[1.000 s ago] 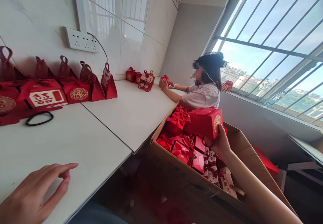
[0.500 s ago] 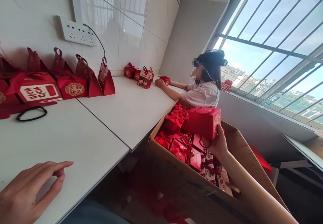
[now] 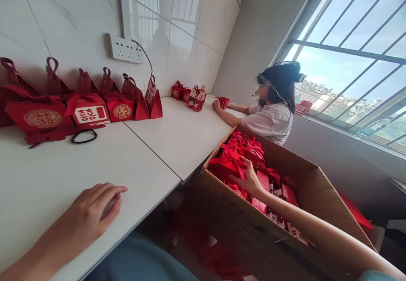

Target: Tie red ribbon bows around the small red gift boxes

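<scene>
My left hand [image 3: 97, 209] rests on the white table [image 3: 152, 175], fingers loosely bent and thumb apart, holding nothing. Over the cardboard carton [image 3: 209, 184], my right hand [image 3: 250, 181] has its thumb and fingers around a red gift box [image 3: 223, 167] with a ribbon bow. That box is at the carton's left side, among several other red boxes. Some of my right fingers are hidden behind the ribbon. A black hair tie [image 3: 84, 136] lies on the table beyond my left hand.
Red gift boxes [image 3: 42, 118] stand in rows along the tiled wall, below a socket strip [image 3: 125, 49]. A second person [image 3: 269, 116] sits across, hands on a small red box [image 3: 222, 102]. A barred window [image 3: 355, 61] is at the right.
The red box with a beaded handle has left my right hand, which has moved lower and left onto a ribboned box. My view has turned left; my left hand stays on the table.
</scene>
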Motion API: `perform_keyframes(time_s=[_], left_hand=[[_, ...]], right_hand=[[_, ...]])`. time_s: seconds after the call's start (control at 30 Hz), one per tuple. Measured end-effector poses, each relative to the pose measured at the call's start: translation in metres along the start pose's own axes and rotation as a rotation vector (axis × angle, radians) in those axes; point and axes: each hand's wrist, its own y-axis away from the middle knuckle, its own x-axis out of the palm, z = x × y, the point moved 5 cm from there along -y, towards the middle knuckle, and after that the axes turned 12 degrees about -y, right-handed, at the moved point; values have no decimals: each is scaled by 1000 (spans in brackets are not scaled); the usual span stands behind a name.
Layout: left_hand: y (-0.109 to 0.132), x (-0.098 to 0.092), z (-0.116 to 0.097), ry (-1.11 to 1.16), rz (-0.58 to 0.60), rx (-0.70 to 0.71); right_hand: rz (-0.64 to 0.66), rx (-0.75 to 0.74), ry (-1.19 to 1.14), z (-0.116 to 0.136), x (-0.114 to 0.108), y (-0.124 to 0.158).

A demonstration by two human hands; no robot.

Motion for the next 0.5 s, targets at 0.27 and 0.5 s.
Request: perform_keyframes(time_s=[0.27, 0.5], left_hand=[[-4, -10, -14, 39, -4, -19], [-7, -8, -19, 22, 20, -14]], right_hand=[[-81, 24, 125, -12, 31, -6], [-90, 11, 178, -9, 24, -10]])
